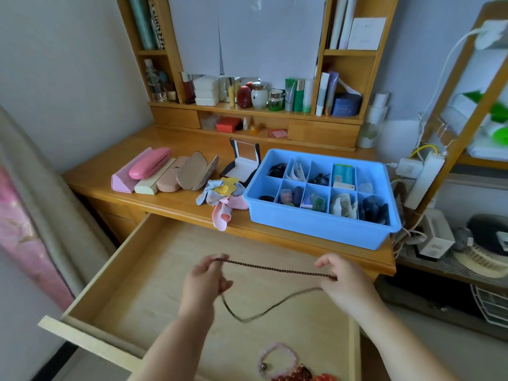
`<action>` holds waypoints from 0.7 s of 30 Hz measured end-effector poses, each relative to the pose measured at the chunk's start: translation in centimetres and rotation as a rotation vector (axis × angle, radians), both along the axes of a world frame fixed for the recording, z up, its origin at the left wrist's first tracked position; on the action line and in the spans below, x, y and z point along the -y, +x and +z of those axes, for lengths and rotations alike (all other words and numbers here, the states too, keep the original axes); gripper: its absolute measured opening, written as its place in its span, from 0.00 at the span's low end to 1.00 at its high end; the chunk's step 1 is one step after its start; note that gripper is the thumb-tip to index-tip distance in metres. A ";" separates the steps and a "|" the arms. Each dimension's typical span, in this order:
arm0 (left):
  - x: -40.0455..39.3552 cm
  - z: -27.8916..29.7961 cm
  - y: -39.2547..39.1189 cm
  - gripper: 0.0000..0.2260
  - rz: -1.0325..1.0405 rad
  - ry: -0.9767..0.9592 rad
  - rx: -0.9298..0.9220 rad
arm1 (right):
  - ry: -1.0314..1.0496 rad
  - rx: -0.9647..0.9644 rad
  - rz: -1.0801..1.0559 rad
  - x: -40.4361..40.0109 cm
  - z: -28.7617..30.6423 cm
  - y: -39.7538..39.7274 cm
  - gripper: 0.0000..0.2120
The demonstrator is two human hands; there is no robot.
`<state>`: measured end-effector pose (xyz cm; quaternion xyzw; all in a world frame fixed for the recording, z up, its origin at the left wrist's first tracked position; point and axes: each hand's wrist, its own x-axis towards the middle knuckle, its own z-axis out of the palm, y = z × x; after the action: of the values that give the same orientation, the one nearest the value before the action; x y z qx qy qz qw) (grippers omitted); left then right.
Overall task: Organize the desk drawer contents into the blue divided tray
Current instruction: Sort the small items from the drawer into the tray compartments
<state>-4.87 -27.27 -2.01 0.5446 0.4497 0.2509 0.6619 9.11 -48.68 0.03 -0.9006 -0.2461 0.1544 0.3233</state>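
The left hand (pixel 204 276) and right hand (pixel 341 279) each pinch one end of a dark bead strand (pixel 275 269), stretched above the open drawer (pixel 154 270), probably to straighten it before folding. A pink bead bracelet (pixel 277 358) and red beads (pixel 302 376) lie in the drawer. The blue divided tray (pixel 316 226), mostly filled, sits on the table (pixel 176 199) beyond, beside loose cloths (pixel 220 193).

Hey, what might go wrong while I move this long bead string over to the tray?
The dark red bead necklace hangs in a slack loop between your left hand and right hand; it may snag the open wooden drawer. The blue divided plastic tray looks nearly full, so it may tangle with other items.
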 end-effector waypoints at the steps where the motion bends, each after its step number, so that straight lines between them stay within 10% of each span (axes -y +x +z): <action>1: -1.3 -0.1 -0.8 0.11 0.069 -0.081 0.044 | 0.065 -0.009 -0.057 0.5 -0.6 0.2 0.10; 6: -3.9 -1.1 -3.9 0.08 0.170 -0.416 0.313 | 0.683 -0.575 -0.387 0.7 -3.1 -0.2 0.06; 11: -1.4 -0.4 -3.8 0.09 0.076 -0.195 0.101 | 1.087 -1.198 -0.309 -0.8 -1.8 -2.2 0.12; 15: 1.6 1.7 -3.7 0.13 -0.275 0.480 -0.206 | 1.034 -1.092 -0.157 -2.2 0.1 -3.3 0.11; 21: 7.0 4.0 -1.4 0.08 -0.710 0.881 -0.258 | 0.603 -0.720 0.112 -3.3 1.4 -5.7 0.16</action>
<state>-6.31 -34.27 1.99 0.9125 0.1697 0.1084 0.3561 3.39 -45.37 1.47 -0.6410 -0.2002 0.3957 0.6264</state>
